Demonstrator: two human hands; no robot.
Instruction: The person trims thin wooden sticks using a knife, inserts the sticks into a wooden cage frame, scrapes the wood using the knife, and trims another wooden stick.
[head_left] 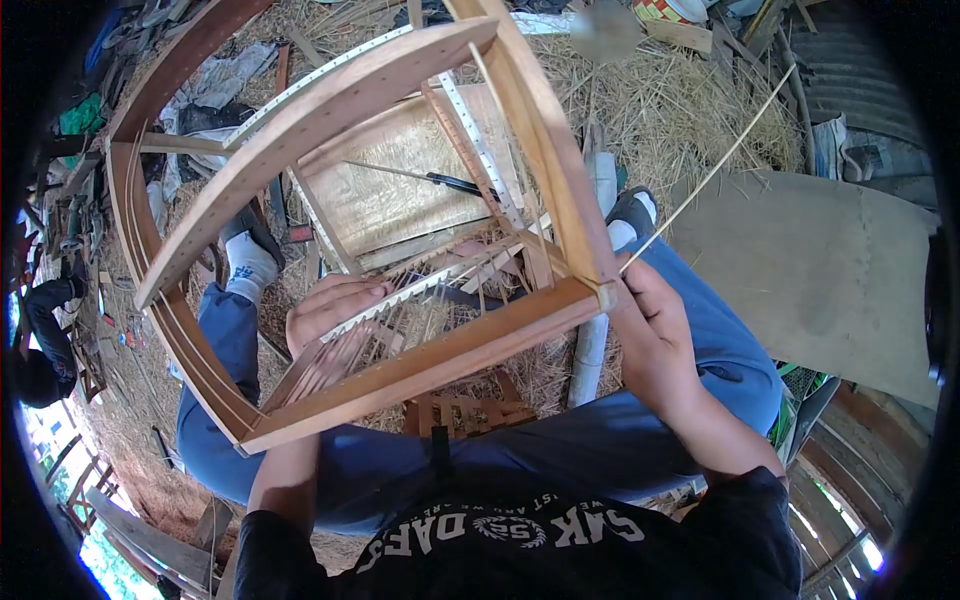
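Observation:
A wooden chair frame [425, 385] with curved rails and rows of small holes is tilted in front of me. Thin strands [430, 310] run across its near section, between the front rail and a white-edged inner rail [405, 292]. My left hand [335, 303] reaches up from beneath, fingers curled together against that inner rail; what they hold is hidden. At the frame's right corner, my right hand [655, 315] pinches a long thin cane strip [715, 165]. The strip sticks out up and to the right. My right palm lies close beside the frame's outer edge.
Inside the frame a plywood panel [400, 215] shows, with a dark-handled thin tool [455, 184] over it. Straw [690, 115] covers the ground beyond. A flat grey-brown sheet [810, 270] lies to the right. Scraps and tools clutter the left, where part of another person [50, 330] shows.

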